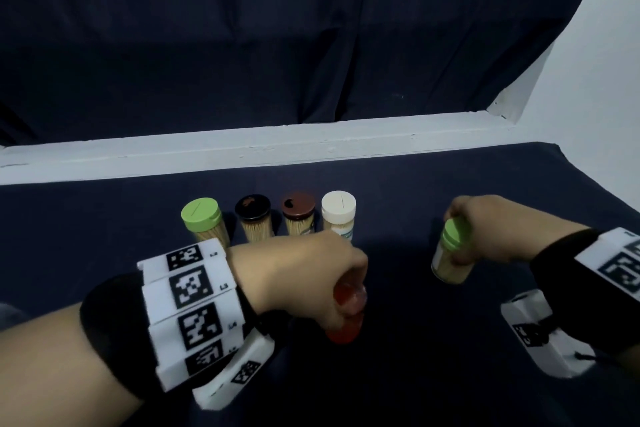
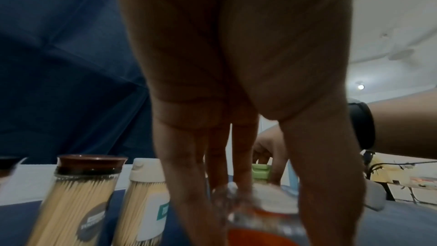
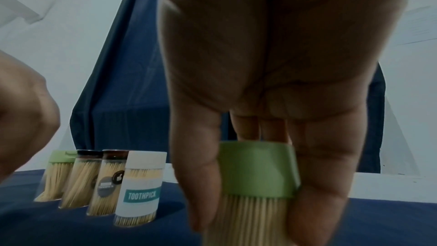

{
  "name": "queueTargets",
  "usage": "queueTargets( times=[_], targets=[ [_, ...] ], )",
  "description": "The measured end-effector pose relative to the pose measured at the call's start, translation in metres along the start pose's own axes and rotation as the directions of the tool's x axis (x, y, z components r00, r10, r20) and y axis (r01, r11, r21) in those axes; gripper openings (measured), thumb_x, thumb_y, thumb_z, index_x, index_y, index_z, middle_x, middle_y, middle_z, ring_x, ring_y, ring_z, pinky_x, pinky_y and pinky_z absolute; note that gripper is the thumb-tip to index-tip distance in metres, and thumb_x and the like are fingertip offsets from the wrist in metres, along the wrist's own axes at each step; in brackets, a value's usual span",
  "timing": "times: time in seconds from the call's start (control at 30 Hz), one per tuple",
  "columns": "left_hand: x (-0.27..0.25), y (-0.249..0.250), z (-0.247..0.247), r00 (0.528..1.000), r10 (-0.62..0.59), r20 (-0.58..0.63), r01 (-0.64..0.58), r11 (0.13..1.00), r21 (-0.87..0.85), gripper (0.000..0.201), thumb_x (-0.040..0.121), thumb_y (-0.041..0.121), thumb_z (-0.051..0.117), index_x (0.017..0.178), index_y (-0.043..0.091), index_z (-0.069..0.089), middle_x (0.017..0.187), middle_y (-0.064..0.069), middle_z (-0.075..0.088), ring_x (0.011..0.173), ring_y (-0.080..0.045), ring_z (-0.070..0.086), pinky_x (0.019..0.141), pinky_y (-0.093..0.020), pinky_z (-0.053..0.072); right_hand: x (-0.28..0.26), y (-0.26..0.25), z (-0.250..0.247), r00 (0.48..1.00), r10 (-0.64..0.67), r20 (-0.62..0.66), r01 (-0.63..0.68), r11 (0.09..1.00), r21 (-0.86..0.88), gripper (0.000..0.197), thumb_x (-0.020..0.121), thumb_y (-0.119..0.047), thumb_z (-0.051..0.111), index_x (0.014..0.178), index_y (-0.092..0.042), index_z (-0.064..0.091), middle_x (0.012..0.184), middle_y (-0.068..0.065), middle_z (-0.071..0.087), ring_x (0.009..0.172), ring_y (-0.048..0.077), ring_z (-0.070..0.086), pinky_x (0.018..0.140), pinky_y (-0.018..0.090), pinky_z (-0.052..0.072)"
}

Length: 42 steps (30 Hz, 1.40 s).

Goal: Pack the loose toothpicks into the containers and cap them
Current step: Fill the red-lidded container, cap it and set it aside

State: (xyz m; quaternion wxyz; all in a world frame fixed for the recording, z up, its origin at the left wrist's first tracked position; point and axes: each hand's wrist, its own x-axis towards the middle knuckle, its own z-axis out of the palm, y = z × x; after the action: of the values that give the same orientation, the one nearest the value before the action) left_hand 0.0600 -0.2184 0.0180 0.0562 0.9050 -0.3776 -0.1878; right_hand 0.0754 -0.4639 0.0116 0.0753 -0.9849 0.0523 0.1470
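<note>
Now R hand (image 1: 485, 222) grips green-capped container (image 3: 255, 190), clear, toothpick-packed.

Makeshift indoor recording setup: dark blue cloth (image 1: 450, 374) over table and backdrop, bare white walls (image 1: 602, 80).

A dark blue cloth (image 1: 415, 374) is spread over the surface. Along its far edge a white ledge (image 1: 242, 149) is seen, and behind that a dark blue curtain (image 1: 277, 28) is hung. A white wall (image 1: 606, 62) is seen at the right. A small ceiling light (image 2: 361, 87) is lit.
</note>
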Motion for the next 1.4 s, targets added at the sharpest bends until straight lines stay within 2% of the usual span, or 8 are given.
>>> queueTargets(
  times=[0.17,0.23,0.4,0.53,0.67,0.93,1.13,1.4],
  targets=[
    [0.050,0.011,-0.020,0.931,-0.091,-0.353,0.070,0.995,-0.071,0.038,0.073,0.039,0.072,0.101,0.018,0.056,0.098,0.001,0.050,0.090,-0.019,0.053,0.082,-0.034,0.048,0.017,-0.008,-0.002,0.997,-0.024,-0.068,0.027,0.999,0.046,0.051,0.073,-0.025,0.078,0.115,-0.019,0.048,0.101,0.002,0.049,0.086,0.019,0.051,0.071,0.026,0.041],
    [0.071,0.017,-0.027,0.908,-0.132,-0.398,0.102,0.990,-0.095,0.039,0.078,0.035,0.069,0.107,0.012,0.053,0.102,-0.001,0.042,0.093,-0.021,0.052,0.082,-0.031,0.045,0.026,-0.010,-0.001,0.996,-0.039,-0.080,0.042,0.998,0.039,0.058,0.074,-0.025,0.078,0.123,-0.019,0.048,0.107,0.004,0.049,0.093,0.021,0.052,0.075,0.027,0.041],
    [0.104,0.022,-0.029,0.935,-0.159,-0.317,0.168,0.986,0.002,0.027,0.092,0.027,0.055,0.108,0.006,0.053,0.110,-0.010,0.040,0.074,-0.019,0.047,0.066,-0.027,0.038,0.044,-0.011,0.000,0.994,-0.044,-0.103,0.051,0.997,0.065,0.065,0.076,-0.025,0.076,0.131,-0.017,0.044,0.123,0.009,0.052,0.109,0.024,0.053,0.080,0.026,0.040],
    [0.110,0.015,-0.022,0.953,-0.166,-0.253,0.200,0.973,0.115,0.022,0.094,0.025,0.051,0.103,0.006,0.055,0.105,-0.011,0.042,0.060,-0.013,0.037,0.061,-0.027,0.034,0.052,-0.009,0.007,0.991,-0.038,-0.132,0.052,0.993,0.103,0.058,0.078,-0.025,0.074,0.126,-0.010,0.046,0.120,0.012,0.053,0.106,0.025,0.053,0.077,0.027,0.040],
    [0.112,0.013,-0.019,0.943,-0.210,-0.260,0.245,0.963,0.111,0.023,0.093,0.029,0.053,0.099,0.006,0.054,0.105,-0.012,0.043,0.070,-0.021,0.045,0.064,-0.031,0.038,0.054,-0.010,0.010,0.988,-0.052,-0.145,0.072,0.988,0.136,0.051,0.080,-0.023,0.071,0.123,-0.010,0.047,0.115,0.011,0.056,0.095,0.023,0.053,0.074,0.027,0.041],
    [0.114,0.017,-0.017,0.922,-0.265,-0.281,0.297,0.952,0.077,0.027,0.091,0.016,0.055,0.116,0.005,0.053,0.119,-0.014,0.044,0.107,-0.028,0.050,0.069,-0.032,0.034,0.058,-0.011,0.011,0.986,-0.096,-0.140,0.117,0.981,0.153,0.050,0.082,-0.022,0.068,0.127,-0.015,0.046,0.117,0.010,0.056,0.102,0.024,0.055,0.076,0.026,0.041],
    [0.113,0.018,-0.011,0.891,-0.286,-0.352,0.339,0.935,0.099,0.029,0.094,0.018,0.050,0.121,0.008,0.053,0.122,-0.010,0.046,0.114,-0.030,0.046,0.076,-0.033,0.031,0.059,-0.007,0.010,0.980,-0.135,-0.144,0.157,0.975,0.156,0.052,0.079,-0.021,0.072,0.126,-0.018,0.048,0.116,0.008,0.059,0.104,0.023,0.056,0.079,0.027,0.043],
    [0.106,0.012,-0.026,0.928,-0.312,-0.204,0.333,0.940,0.079,0.042,0.089,0.016,0.062,0.127,0.006,0.048,0.126,-0.013,0.044,0.115,-0.030,0.047,0.083,-0.035,0.043,0.063,-0.001,0.010,0.966,-0.200,-0.161,0.226,0.961,0.158,0.068,0.075,-0.020,0.077,0.134,-0.022,0.043,0.122,0.005,0.057,0.107,0.020,0.054,0.084,0.023,0.038]
  ],
)
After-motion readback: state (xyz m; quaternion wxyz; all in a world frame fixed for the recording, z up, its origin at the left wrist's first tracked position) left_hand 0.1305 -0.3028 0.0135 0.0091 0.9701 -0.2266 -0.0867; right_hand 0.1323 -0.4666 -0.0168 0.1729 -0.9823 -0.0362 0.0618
